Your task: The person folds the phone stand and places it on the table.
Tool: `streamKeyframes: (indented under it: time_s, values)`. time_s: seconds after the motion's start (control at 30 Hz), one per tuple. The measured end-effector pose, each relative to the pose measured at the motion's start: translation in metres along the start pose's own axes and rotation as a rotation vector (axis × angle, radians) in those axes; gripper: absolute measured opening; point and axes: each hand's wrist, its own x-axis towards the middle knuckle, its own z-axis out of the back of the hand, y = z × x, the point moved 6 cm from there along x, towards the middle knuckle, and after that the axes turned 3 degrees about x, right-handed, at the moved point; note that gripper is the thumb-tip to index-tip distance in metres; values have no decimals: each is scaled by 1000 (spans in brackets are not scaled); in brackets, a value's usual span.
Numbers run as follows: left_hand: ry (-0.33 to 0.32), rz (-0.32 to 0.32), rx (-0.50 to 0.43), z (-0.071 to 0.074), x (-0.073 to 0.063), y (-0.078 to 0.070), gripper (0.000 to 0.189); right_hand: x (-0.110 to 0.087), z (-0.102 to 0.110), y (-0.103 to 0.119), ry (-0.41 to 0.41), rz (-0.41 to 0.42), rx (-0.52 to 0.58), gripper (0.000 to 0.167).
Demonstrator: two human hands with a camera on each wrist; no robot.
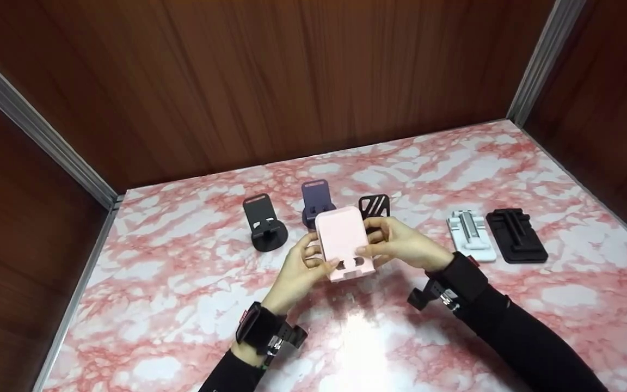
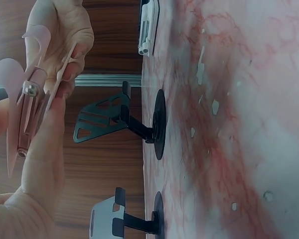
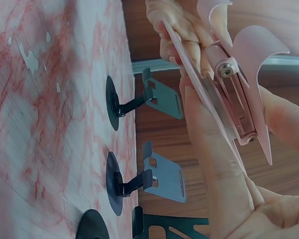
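A pink phone stand [image 1: 340,234] is held up above the table, its front plate with two cut-outs facing me in the head view. My left hand [image 1: 300,269] grips its left side, thumb on the lower front. On the other side my right hand [image 1: 403,242] holds it likewise, with the thumb near the right cut-out. Both wrist views show the stand edge-on: curved lips [image 3: 259,42] and a screwed hinge arm [image 2: 29,107] lie between the cradle plate and a flat base plate. Fingers of both hands lie along the base plate.
Behind the hands stand a dark grey phone stand [image 1: 260,212], a purple one [image 1: 316,194] and a black slotted one [image 1: 374,204], partly hidden. To the right lie a folded white stand [image 1: 471,237] and a folded black stand [image 1: 517,237]. Wood-grain panels enclose the marbled table [image 1: 183,272].
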Motion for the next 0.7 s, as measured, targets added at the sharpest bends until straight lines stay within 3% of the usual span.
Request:
streamKeyframes:
  time_s: [0.5,0.7]
  values:
    - [-13,-35,-5,0,1,3,58,-1,0,-2,-6,0,-20,49]
    - [-18,-18,0,-1,0,5,59,-3,0,-2,-2,18,-25,47]
